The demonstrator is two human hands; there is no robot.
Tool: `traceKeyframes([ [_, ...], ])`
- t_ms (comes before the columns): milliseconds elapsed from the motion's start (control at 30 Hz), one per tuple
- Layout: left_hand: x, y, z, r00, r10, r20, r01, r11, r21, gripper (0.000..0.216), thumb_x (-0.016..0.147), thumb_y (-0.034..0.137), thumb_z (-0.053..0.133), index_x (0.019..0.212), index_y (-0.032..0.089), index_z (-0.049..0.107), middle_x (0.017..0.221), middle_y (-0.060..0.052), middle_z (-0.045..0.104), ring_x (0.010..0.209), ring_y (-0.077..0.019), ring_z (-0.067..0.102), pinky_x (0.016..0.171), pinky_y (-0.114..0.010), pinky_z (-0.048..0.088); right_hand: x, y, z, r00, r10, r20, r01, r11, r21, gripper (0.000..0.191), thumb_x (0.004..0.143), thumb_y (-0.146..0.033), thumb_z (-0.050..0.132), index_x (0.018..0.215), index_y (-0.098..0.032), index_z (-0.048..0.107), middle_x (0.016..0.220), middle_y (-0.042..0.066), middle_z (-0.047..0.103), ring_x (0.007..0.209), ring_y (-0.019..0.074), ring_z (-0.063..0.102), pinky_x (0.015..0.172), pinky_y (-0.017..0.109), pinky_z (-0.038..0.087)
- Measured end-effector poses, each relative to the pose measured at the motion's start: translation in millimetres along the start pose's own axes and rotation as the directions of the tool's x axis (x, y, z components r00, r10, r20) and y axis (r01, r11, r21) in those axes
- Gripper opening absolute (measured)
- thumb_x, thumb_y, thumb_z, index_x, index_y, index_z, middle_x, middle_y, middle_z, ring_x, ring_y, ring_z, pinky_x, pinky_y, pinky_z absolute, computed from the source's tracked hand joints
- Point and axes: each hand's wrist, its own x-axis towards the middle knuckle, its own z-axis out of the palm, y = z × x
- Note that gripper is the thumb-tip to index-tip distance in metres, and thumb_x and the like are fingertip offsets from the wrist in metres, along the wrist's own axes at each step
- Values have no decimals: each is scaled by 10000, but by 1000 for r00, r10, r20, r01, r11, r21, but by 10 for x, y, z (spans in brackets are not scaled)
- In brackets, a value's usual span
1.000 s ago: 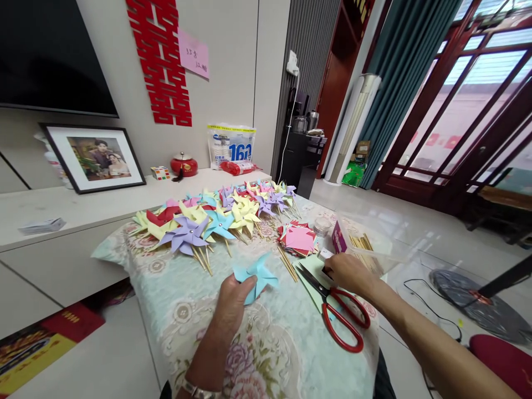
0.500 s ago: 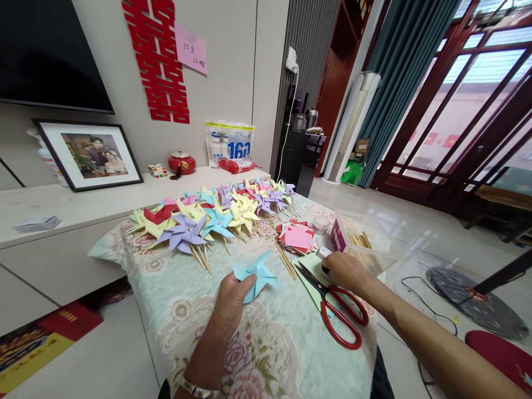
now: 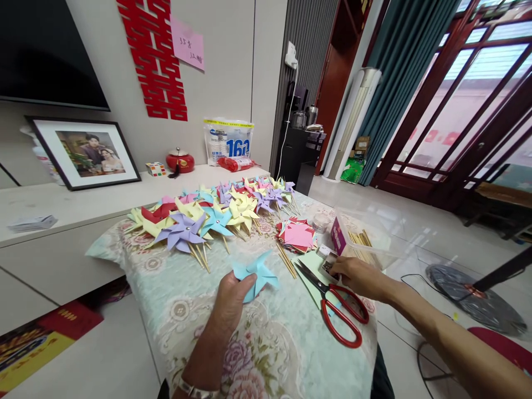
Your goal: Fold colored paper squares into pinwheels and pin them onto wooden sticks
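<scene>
My left hand (image 3: pixel 231 296) is closed on a light blue paper pinwheel (image 3: pixel 261 272), pinching its folded centre above the flowered cloth. To the right, my right hand (image 3: pixel 358 275) has its fingertips curled together in a small open box (image 3: pixel 327 264) of tiny dark pieces. What they pinch, if anything, is too small to make out. Red-handled scissors (image 3: pixel 325 290) lie partly open just below that box, over pale green paper (image 3: pixel 308 260). A few thin wooden sticks (image 3: pixel 286 260) rest left of the paper.
Finished pinwheels (image 3: pixel 183 231) on sticks cover the table's far left. A stack of coloured paper squares (image 3: pixel 298 235) lies mid-table. Behind my right hand stands a clear plastic tub (image 3: pixel 388 248) with more sticks (image 3: pixel 361 244); a round clear container (image 3: pixel 321 223) is beside it.
My right hand has shifted slightly right and now uncovers the small box, with fingertips in it. My left hand still holds the blue pinwheel in the same place.
</scene>
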Motion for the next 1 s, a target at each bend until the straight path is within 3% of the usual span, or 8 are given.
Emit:
traceKeyframes([
  [200, -7, 2, 1, 1000, -14, -8, 14, 1000, 19, 270, 573, 317, 806, 724, 129, 685, 583, -26, 703, 524, -178, 643, 521, -259, 498, -34, 125, 329, 959, 20, -282, 33, 983, 179, 229, 914, -98, 458, 810, -191, 640, 948, 73, 646, 809, 177, 611, 738, 257, 467],
  [333, -5, -3, -3, 1000, -19, -4, 19, 999, 30, 251, 578, 311, 804, 701, 130, 682, 574, -21, 694, 524, -172, 634, 523, -255, 491, -61, 132, 565, 887, 85, -455, 62, 952, 299, 189, 946, -181, 471, 874, -197, 645, 1091, 105, 624, 936, 204, 625, 854, 306, 494],
  [433, 6, -20, -16, 1000, -7, 9, 6, 999, 43, 252, 600, 322, 799, 712, 126, 687, 573, -15, 683, 526, -159, 613, 529, -249, 484, -72, 100, 664, 826, 197, -528, 37, 916, 400, 208, 947, -236, 477, 859, -197, 662, 1071, 110, 633, 967, 224, 623, 886, 338, 489],
  [533, 17, -35, -31, 1000, -7, 15, 6, 999, 50, 270, 606, 339, 802, 727, 125, 692, 574, -11, 676, 523, -152, 595, 535, -250, 482, -35, 86, 720, 792, 347, -502, -41, 851, 524, 200, 912, -271, 506, 805, -195, 657, 998, 97, 664, 948, 233, 631, 879, 346, 490],
  [633, 23, -42, -40, 1000, -23, 4, 22, 998, 60, 279, 585, 343, 815, 716, 131, 687, 575, -9, 673, 521, -154, 590, 535, -251, 478, 26, 93, 759, 796, 417, -439, -106, 810, 577, 169, 867, -270, 516, 770, -195, 632, 888, 73, 686, 849, 222, 652, 808, 323, 511],
  [833, 33, -44, -37, 999, -37, 10, 36, 997, 70, 294, 569, 351, 826, 698, 130, 682, 562, -11, 664, 515, -157, 587, 526, -251, 471, 33, 67, 665, 836, 397, -379, -176, 848, 499, 178, 858, -265, 490, 810, -202, 649, 851, 45, 706, 793, 209, 659, 753, 300, 506],
  [1000, 19, -26, -4, 999, -29, -16, 29, 999, 34, 308, 546, 328, 833, 741, 132, 699, 613, -9, 686, 557, -166, 605, 584, -280, 512, 28, -5, 416, 896, 325, -302, -235, 925, 299, 277, 925, -229, 423, 898, -193, 696, 899, 64, 740, 829, 208, 672, 741, 278, 467],
])
